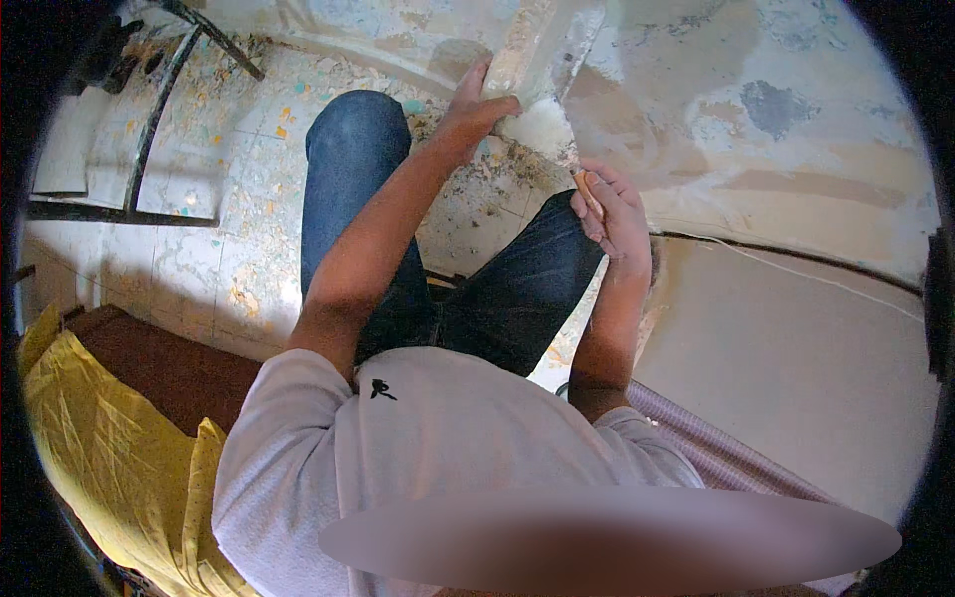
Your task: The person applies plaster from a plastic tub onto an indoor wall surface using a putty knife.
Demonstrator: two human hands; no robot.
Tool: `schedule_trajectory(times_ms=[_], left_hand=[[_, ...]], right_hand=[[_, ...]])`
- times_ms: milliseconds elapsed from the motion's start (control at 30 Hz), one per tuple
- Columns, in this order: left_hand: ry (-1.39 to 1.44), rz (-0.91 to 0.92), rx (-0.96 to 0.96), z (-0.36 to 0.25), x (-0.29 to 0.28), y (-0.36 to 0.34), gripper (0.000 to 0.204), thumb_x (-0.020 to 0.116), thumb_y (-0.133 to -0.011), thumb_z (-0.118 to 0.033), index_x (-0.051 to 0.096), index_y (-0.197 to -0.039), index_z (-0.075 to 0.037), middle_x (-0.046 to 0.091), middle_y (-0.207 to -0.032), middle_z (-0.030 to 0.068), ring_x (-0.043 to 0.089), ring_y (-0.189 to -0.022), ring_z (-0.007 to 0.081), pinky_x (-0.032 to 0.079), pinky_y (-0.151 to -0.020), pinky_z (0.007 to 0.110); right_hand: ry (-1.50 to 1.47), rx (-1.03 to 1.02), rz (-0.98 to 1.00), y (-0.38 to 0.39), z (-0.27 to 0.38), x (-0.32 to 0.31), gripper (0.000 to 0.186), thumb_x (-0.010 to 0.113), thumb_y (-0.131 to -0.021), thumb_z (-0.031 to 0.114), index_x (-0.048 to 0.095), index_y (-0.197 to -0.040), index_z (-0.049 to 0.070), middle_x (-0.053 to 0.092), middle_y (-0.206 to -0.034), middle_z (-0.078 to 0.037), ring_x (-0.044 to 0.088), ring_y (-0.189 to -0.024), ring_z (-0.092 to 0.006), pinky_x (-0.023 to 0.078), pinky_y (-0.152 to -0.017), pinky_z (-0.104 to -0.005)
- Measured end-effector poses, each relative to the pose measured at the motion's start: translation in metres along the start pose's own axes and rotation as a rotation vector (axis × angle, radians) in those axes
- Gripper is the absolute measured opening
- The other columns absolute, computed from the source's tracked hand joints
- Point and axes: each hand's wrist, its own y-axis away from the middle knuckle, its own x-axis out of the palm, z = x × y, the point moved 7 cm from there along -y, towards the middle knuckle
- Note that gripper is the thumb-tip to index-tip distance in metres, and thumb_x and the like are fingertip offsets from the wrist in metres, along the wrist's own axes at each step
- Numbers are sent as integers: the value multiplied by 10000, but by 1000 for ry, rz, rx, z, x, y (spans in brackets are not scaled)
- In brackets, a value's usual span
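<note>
A black metal frame stands at the far left on the speckled, paint-spattered tiled floor. A yellow cloth lies at the near left beside a dark brown surface. A ribbed grey hose runs along the near right. A thin white cable crosses the right wall.

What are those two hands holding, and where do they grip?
Left hand grips the wide plaster-coated board by its lower edge; right hand holds a trowel's wooden handle.

My jeans: dark blue. My shirt: pale grey, small black mark. Plaster board in my left grip: off-white, smeared. Floor: cream, speckled yellow and teal. Cloth: yellow. Wall: patchy beige, grey.
</note>
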Motion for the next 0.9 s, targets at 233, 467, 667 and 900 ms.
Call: schedule_trajectory(times_ms=[233, 467, 667, 900], left_hand=[[109, -83, -1, 33, -43, -25, 803, 630, -734, -83, 241, -1434, -135, 492, -1242, 152, 513, -1071, 286, 471, -816, 452], [247, -54, -46, 39, -86, 13, 894, 532, -728, -91, 45, -1475, -160, 397, -1322, 200, 508, -1114, 380, 523, -824, 502], [321, -203, -246, 18, -40, 22, 852, 550, -706, -134, 148, -1452, -220, 437, -1250, 146, 521, -1036, 362, 503, -694, 518], [275, -119, -161, 30, -56, 1, 989, 569, -714, -185, -67, -1472, -173, 338, -1345, 209, 495, -1088, 425, 492, -726, 612]], right_hand=[[-457, -63, 112, 9, 2, -4, 304, 513, -925, 252, 507, -1164, 65, 549, -671, -114, 385, -351, -110, 307, -328, -215], [-218, -654, -116, 10, 112, -4, 345, 534, -914, 233, 424, -1207, 87, 559, -805, -119, 484, -456, -180, 404, -418, -282], [701, -1342, -889, 16, 276, -84, 323, 535, -866, 30, 469, -1181, 60, 552, -970, -111, 531, -738, -183, 455, -650, -300], [906, -1557, -1222, 24, 384, -90, 328, 531, -802, 14, 553, -1127, 60, 514, -978, -171, 532, -944, -329, 441, -822, -385]])
